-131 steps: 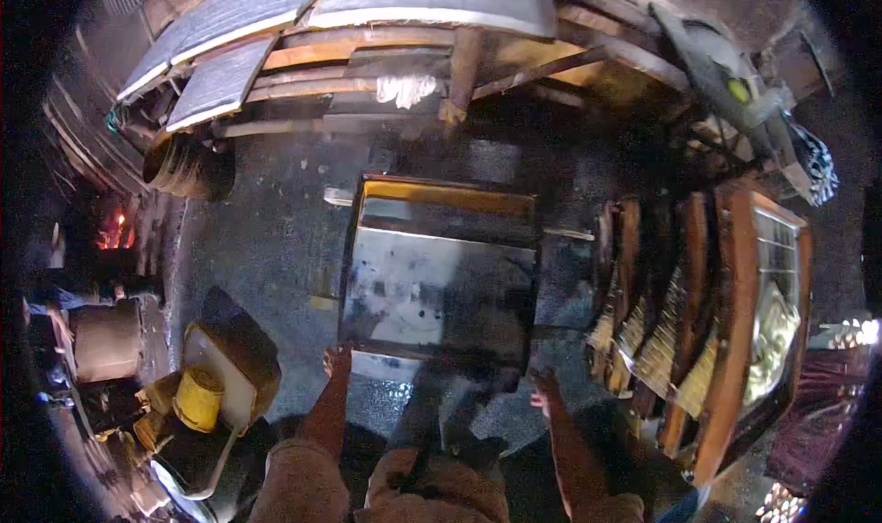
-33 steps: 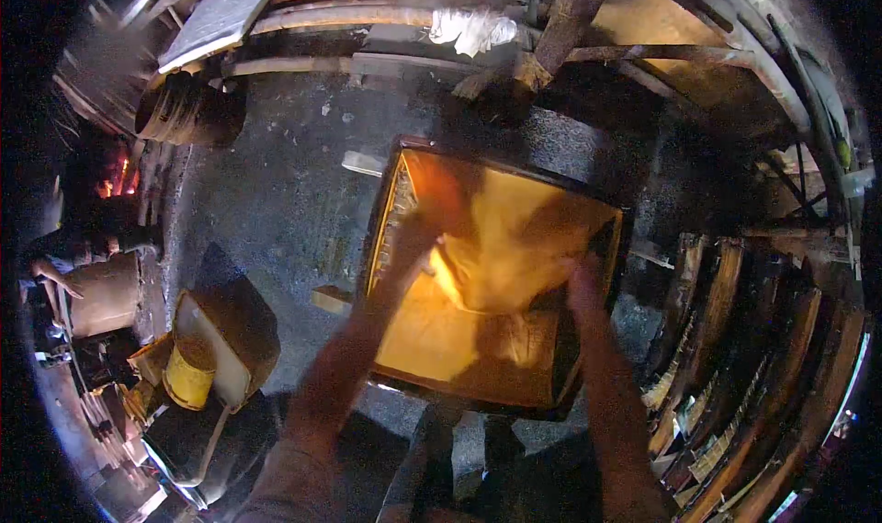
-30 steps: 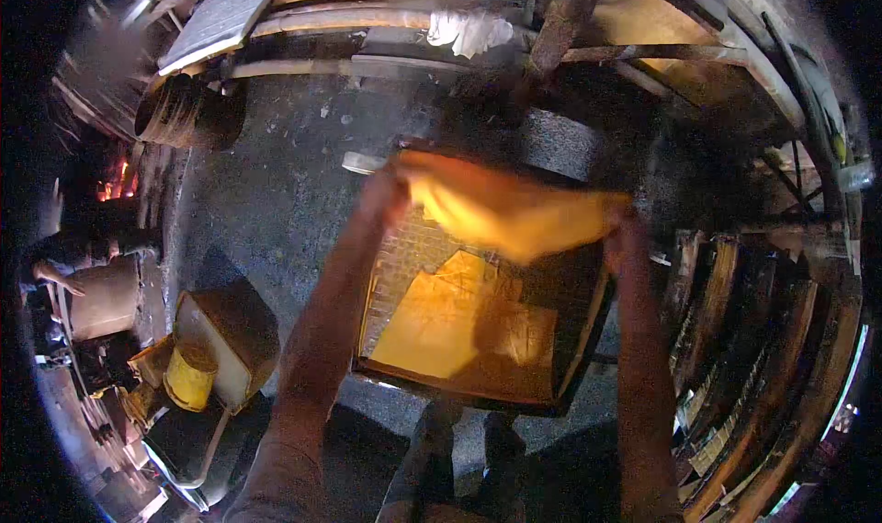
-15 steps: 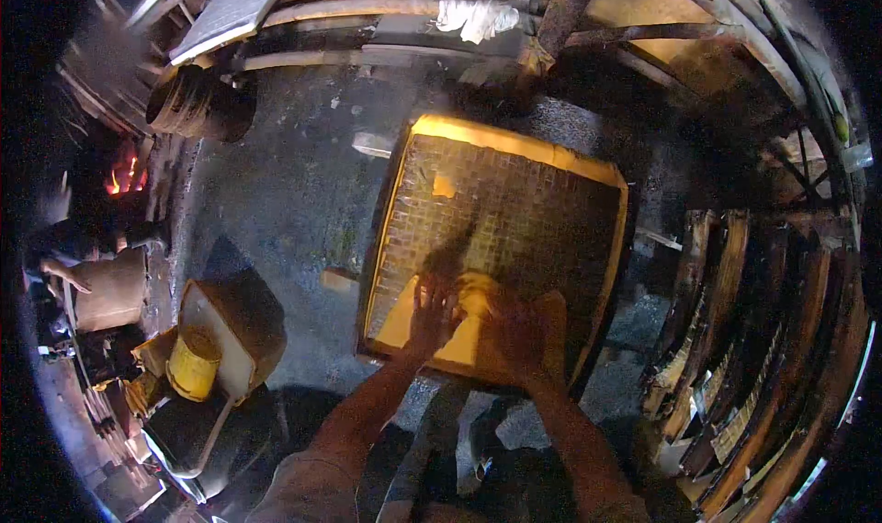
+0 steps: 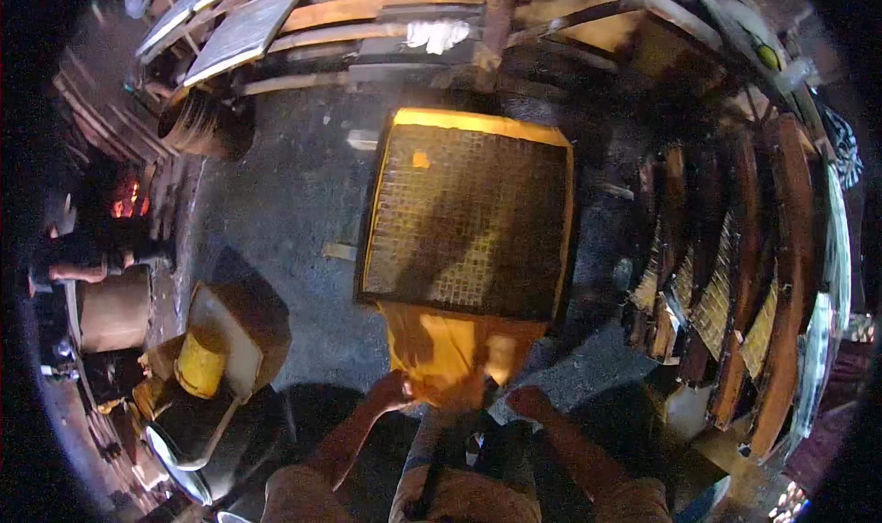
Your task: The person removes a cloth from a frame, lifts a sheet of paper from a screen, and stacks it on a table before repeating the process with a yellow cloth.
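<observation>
A square, framed tray with a woven, basket-like surface (image 5: 469, 220) lies before me, edged along its far side by a yellow-orange cloth strip (image 5: 478, 123). From the tray's near side, orange cloth (image 5: 446, 344) stretches toward my body. My left hand (image 5: 395, 391) is closed on the cloth's near left corner. At the near right end of the cloth, in shadow, my right hand (image 5: 531, 402) has curled fingers that seem to grip its edge. A small orange patch (image 5: 421, 159) shows on the weave near the far left corner.
Several wood-framed woven panels (image 5: 717, 293) stand in a row at right. A yellow bucket (image 5: 199, 365) and a dark pot with a pale rim (image 5: 179, 459) are at left. Beyond them are a fire (image 5: 136, 199), another person's arm (image 5: 78, 272) and a barrel (image 5: 207, 123).
My hands have come off the woven surface toward my body and moved apart. The cloth bunched on the tray now extends past its near edge. The view has shifted.
</observation>
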### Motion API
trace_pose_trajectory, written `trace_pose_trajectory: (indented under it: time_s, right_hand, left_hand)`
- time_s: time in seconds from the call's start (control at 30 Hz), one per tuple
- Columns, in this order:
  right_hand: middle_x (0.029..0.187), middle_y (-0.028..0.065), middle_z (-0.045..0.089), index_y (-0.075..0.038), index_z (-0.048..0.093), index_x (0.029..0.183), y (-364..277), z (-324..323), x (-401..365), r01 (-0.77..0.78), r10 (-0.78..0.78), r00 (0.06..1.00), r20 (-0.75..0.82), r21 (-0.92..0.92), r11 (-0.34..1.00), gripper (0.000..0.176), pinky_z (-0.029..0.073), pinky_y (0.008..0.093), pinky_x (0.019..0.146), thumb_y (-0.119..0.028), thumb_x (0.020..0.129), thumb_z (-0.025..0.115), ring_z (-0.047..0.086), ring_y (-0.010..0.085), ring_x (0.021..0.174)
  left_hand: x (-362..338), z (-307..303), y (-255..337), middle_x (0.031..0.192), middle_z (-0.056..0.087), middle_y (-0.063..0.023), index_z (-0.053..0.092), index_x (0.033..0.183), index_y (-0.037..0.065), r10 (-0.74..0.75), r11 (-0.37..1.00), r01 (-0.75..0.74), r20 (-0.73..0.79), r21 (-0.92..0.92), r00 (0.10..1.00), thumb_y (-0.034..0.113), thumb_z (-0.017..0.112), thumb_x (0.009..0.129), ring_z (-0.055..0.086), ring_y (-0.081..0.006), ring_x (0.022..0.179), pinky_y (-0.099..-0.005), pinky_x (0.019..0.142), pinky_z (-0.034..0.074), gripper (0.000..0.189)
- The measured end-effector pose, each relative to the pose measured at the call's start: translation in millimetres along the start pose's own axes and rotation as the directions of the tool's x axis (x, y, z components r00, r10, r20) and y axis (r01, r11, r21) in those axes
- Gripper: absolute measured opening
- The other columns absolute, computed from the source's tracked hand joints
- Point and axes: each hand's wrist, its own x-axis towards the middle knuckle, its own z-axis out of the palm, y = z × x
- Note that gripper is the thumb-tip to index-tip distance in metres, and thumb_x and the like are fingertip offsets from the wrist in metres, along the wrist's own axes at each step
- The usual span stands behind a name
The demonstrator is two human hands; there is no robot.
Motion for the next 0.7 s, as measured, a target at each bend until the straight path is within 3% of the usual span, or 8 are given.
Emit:
trace_pose_trajectory:
  time_s: [0.03, 0.1, 0.2, 0.27, 0.37, 0.4, 0.53, 0.7]
  right_hand:
    - [0.101, 0.0154, 0.051, -0.005, 0.054, 0.107, 7, -11, 7, -0.056, 0.058, 0.997, -0.052, 0.039, 0.998, 0.032, 0.043, 0.0376, 0.080, -0.027, 0.085, 0.049, 0.052, 0.0283, 0.093]
    - [0.101, 0.0151, 0.052, -0.004, 0.054, 0.107, 10, -39, 33, -0.105, 0.128, 0.966, -0.226, 0.111, 0.988, 0.032, 0.043, 0.0374, 0.080, -0.026, 0.084, 0.050, 0.052, 0.0280, 0.093]
    - [0.101, 0.0148, 0.052, -0.004, 0.054, 0.107, -4, -90, 92, -0.128, 0.198, 0.859, -0.472, 0.176, 0.976, 0.032, 0.043, 0.0372, 0.080, -0.025, 0.084, 0.051, 0.052, 0.0276, 0.093]
    - [0.101, 0.0145, 0.052, -0.004, 0.054, 0.108, -12, -112, 126, -0.192, 0.269, 0.783, -0.561, 0.193, 0.962, 0.032, 0.043, 0.0370, 0.080, -0.025, 0.083, 0.052, 0.052, 0.0273, 0.093]
    - [0.101, 0.0142, 0.053, -0.004, 0.054, 0.108, -14, -118, 163, -0.361, 0.403, 0.705, -0.584, 0.194, 0.912, 0.032, 0.043, 0.0368, 0.080, -0.024, 0.082, 0.053, 0.053, 0.0268, 0.093]
    - [0.101, 0.0140, 0.053, -0.004, 0.053, 0.108, -14, -117, 172, -0.417, 0.445, 0.682, -0.581, 0.192, 0.889, 0.032, 0.043, 0.0367, 0.080, -0.023, 0.082, 0.053, 0.053, 0.0267, 0.093]
    - [0.101, 0.0136, 0.053, -0.004, 0.053, 0.108, -15, -93, 191, -0.567, 0.559, 0.605, -0.567, 0.185, 0.803, 0.032, 0.044, 0.0364, 0.080, -0.022, 0.081, 0.055, 0.053, 0.0261, 0.093]
    - [0.101, 0.0130, 0.054, -0.004, 0.053, 0.109, -8, -97, 199, -0.563, 0.587, 0.613, -0.528, 0.230, 0.794, 0.033, 0.044, 0.0360, 0.081, -0.021, 0.080, 0.057, 0.053, 0.0254, 0.093]
  left_hand:
    - [11, -39, 30, 0.089, 0.059, -0.0140, 0.058, 0.086, 0.006, -0.245, 0.962, 0.262, 0.183, -0.075, 0.952, 0.030, 0.063, 0.072, 0.058, -0.0319, 0.081, -0.0409, 0.070, 0.046, 0.029]
    - [31, -80, 46, 0.080, 0.059, -0.0134, 0.059, 0.082, 0.004, -0.344, 0.896, 0.314, -0.044, -0.315, 0.938, 0.026, 0.064, 0.071, 0.057, -0.0315, 0.079, -0.0398, 0.072, 0.045, 0.025]
    - [93, -72, -32, 0.087, 0.058, -0.0134, 0.056, 0.089, 0.003, -0.228, 0.935, 0.078, -0.419, -0.345, 0.879, 0.022, 0.065, 0.070, 0.055, -0.0317, 0.082, -0.0381, 0.075, 0.045, 0.029]
    - [131, -74, -65, 0.104, 0.050, -0.0119, 0.045, 0.103, 0.004, -0.235, 0.953, 0.008, -0.719, -0.304, 0.654, 0.023, 0.067, 0.068, 0.050, -0.0248, 0.094, -0.0359, 0.081, 0.042, 0.045]
    - [152, -104, -49, 0.123, 0.035, -0.0165, 0.037, 0.118, 0.004, -0.356, 0.931, 0.314, -0.634, -0.183, 0.687, 0.025, 0.067, 0.066, 0.035, -0.0340, 0.110, -0.0438, 0.094, 0.031, 0.063]
    - [155, -91, -59, 0.131, 0.025, -0.0206, 0.028, 0.128, 0.004, -0.205, 0.943, 0.328, -0.699, 0.045, 0.685, 0.028, 0.066, 0.067, 0.023, -0.0420, 0.118, -0.0486, 0.100, 0.019, 0.076]
    - [175, -97, -23, 0.128, 0.026, -0.0257, 0.017, 0.130, -0.003, -0.414, 0.887, 0.412, -0.757, -0.209, 0.507, 0.023, 0.064, 0.064, 0.027, -0.0424, 0.116, -0.0538, 0.098, 0.019, 0.086]
    - [184, -102, -13, 0.135, 0.016, -0.0256, 0.015, 0.131, -0.004, -0.545, 0.821, 0.485, -0.665, -0.300, 0.510, 0.025, 0.066, 0.065, 0.014, -0.0380, 0.127, -0.0474, 0.103, 0.017, 0.088]
